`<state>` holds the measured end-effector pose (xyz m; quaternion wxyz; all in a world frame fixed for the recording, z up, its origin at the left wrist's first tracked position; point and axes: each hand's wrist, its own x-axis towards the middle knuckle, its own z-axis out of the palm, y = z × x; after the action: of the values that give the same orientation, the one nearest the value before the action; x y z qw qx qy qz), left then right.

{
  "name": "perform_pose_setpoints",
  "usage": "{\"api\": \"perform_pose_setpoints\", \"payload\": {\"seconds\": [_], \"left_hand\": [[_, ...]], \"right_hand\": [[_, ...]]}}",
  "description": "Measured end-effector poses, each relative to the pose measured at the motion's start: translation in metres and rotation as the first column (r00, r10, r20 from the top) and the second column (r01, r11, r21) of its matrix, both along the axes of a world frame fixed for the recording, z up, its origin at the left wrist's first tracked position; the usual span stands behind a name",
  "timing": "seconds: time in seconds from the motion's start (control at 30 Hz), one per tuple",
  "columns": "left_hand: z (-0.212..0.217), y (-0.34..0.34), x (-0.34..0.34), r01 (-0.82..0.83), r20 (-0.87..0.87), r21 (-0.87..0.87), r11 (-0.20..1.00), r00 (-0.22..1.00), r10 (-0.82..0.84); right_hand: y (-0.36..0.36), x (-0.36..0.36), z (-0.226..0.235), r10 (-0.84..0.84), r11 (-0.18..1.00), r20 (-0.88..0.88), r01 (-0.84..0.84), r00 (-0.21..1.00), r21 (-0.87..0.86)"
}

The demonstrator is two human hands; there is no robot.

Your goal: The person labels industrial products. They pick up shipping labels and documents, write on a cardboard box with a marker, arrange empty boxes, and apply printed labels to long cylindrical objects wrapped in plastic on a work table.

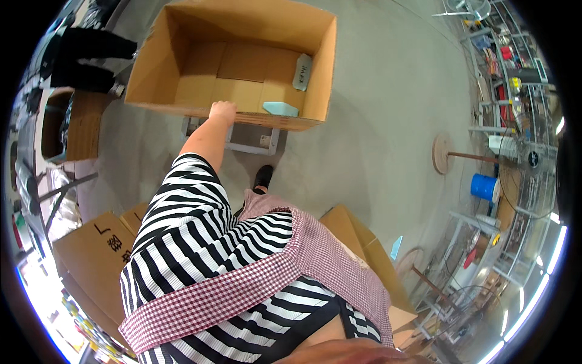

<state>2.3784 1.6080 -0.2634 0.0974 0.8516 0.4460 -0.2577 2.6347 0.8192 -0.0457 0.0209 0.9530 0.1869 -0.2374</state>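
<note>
We see the left hand (222,111) on the near rim of the open box (182,30), fingers curled over it; the box's long axis runs left-right ahead. Right hand unseen.

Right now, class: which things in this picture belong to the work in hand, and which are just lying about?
In hand:
- left hand, resting on the near wall of the open cardboard box
- pale blue packet and grey packet inside that box

Lying about:
- blue bucket
- standing fan
- closed cartons at lower left
- wire shelves
</note>
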Motion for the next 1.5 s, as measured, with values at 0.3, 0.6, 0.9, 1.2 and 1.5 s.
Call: {"api": "perform_pose_setpoints", "payload": {"seconds": [0.3,0.6,0.9,1.2,1.5], "left_hand": [[0.062,-0.016,0.126,0.282,0.209,-0.110,0.953,0.944,-0.256],[0.153,-0.064,0.388,0.171,0.546,0.058,0.984,0.819,-0.175],[0.246,-0.147,0.672,0.466,0.568,0.153,0.872,0.680,-0.463],[0.273,-0.257,0.816,0.447,0.858,0.385,0.807,0.150,-0.492],[0.060,-0.275,0.477,0.823,0.442,-0.347,0.450,0.566,-0.696]], "right_hand": [[0.036,0.057,-0.011,0.131,0.987,0.049,-0.125,0.990,-0.100],[0.030,0.178,-0.043,-0.005,0.999,-0.071,0.008,0.997,0.035],[-0.030,0.235,-0.090,-0.159,0.986,-0.063,0.161,0.985,0.039],[-0.022,0.251,-0.124,-0.141,0.989,-0.031,0.142,0.990,0.047],[0.047,0.344,-0.031,-0.141,0.971,-0.089,0.156,0.986,0.183]]}}
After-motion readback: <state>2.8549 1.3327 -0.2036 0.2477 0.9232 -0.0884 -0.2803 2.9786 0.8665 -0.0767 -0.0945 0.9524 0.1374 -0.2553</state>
